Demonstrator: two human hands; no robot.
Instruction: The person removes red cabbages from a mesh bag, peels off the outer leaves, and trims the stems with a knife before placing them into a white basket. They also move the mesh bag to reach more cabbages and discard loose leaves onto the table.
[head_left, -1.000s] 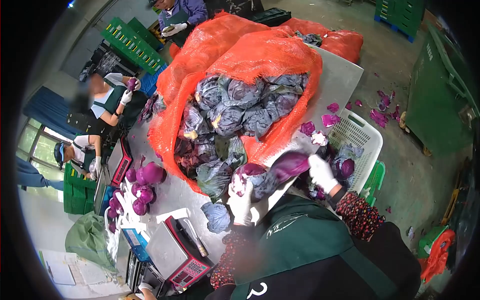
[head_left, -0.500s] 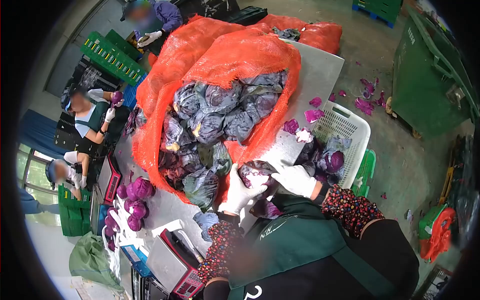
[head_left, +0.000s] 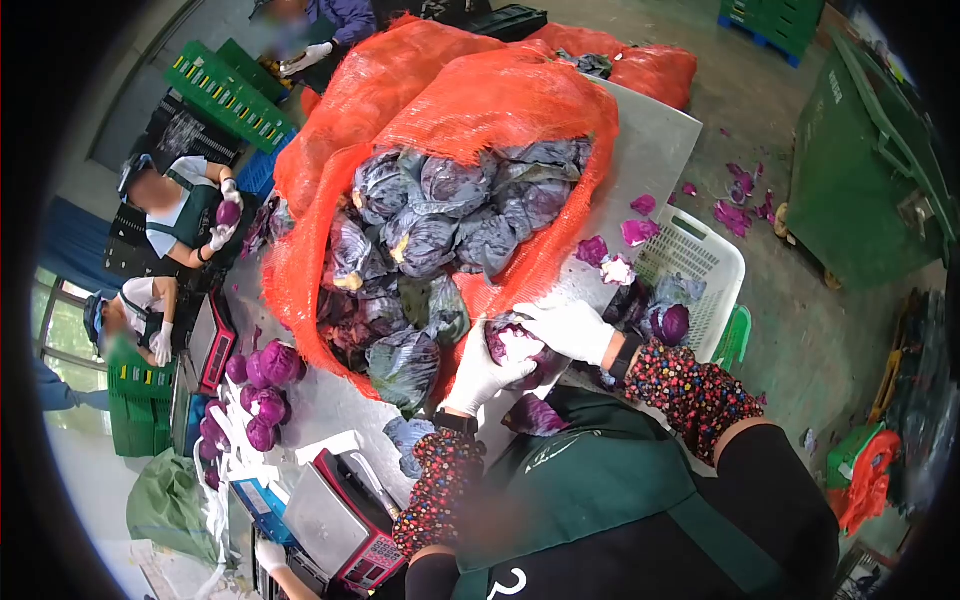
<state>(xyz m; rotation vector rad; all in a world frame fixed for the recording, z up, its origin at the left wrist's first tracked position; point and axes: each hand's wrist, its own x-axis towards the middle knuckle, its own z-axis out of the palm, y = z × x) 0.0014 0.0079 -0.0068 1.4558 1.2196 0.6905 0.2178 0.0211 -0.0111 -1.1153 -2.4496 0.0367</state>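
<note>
Both of my white-gloved hands are at a purple cabbage (head_left: 517,345) with a pale patch facing up, on the metal table (head_left: 350,422) close to my apron. My left hand (head_left: 486,371) wraps round its left side, thumb on the near part. My right hand (head_left: 566,331) lies over its upper right edge, fingers reaching across the top. Just beyond, a red mesh bag (head_left: 440,110) lies open, full of dark cabbages (head_left: 425,240). A loose purple leaf (head_left: 535,416) rests below the held cabbage.
A white crate (head_left: 715,275) with cabbages and leaves stands right. Peeled purple cabbages (head_left: 270,375) and a scale (head_left: 335,510) are left. Two co-workers stand left, one at the top; another gloved hand (head_left: 270,555) shows bottom left. A green bin (head_left: 860,160) stands right.
My right hand has moved left, from beside the cabbage onto its upper edge. A co-worker's gloved hand has appeared at the bottom left. The co-worker holding a cabbage has lowered it slightly.
</note>
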